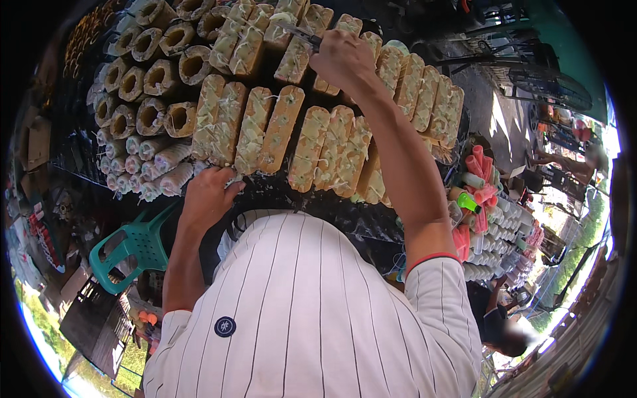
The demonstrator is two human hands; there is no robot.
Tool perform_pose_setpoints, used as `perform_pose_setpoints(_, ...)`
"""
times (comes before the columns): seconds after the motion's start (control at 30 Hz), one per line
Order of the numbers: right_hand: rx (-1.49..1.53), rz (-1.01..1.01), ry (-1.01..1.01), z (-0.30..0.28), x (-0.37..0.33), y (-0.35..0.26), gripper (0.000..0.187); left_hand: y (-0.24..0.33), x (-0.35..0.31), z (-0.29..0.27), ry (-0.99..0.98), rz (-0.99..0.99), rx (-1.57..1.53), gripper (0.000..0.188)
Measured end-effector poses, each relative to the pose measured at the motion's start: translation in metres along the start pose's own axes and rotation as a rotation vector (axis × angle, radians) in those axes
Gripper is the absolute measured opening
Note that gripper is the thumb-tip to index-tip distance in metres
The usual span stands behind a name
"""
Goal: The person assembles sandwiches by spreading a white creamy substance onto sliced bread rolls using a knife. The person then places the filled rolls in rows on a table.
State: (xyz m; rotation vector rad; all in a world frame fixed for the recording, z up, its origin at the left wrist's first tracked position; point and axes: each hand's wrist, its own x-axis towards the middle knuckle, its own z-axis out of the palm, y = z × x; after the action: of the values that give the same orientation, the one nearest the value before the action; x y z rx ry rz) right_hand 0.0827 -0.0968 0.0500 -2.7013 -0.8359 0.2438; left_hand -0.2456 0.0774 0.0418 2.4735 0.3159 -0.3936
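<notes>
Rows of long tan blocks, smeared with pale drips and stringy bits, lie on a dark table. At the far side my right hand is closed round a tool with a grey metal blade. Its blade points left over the back row; its exact kind is unclear. My left hand rests at the table's near edge, by the front end of the blocks. Its fingers are bent around something small and pale that I cannot make out. Hollow tan tubes with thick walls are stacked at the left.
Pale ridged sticks are piled below the tubes. Right of the table are pink rolls, white bundles and a bright green cup-like object. A green plastic chair stands at the left. Another person is at lower right.
</notes>
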Motion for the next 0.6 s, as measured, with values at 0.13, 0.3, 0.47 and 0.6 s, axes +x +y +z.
perform_pose_setpoints(0.13,-0.025,0.117,-0.223,-0.007,0.028,-0.011,0.030,0.025,0.003,-0.028,0.090,0.075,-0.045,0.030)
perform_pose_setpoints(0.3,0.567,0.304,-0.215,-0.032,0.024,0.018,0.029,0.055,0.044,-0.056,0.195,0.079,-0.483,0.035)
perform_pose_setpoints(0.47,0.722,0.022,-0.512,-0.040,-0.055,-0.034,0.032,0.089,0.129,-0.031,0.197,-0.002,-1.569,0.030)
perform_pose_setpoints(0.6,0.519,0.110,-0.172,-0.017,-0.041,-0.032,0.034,0.062,0.162,-0.010,0.280,0.036,-1.712,0.025)
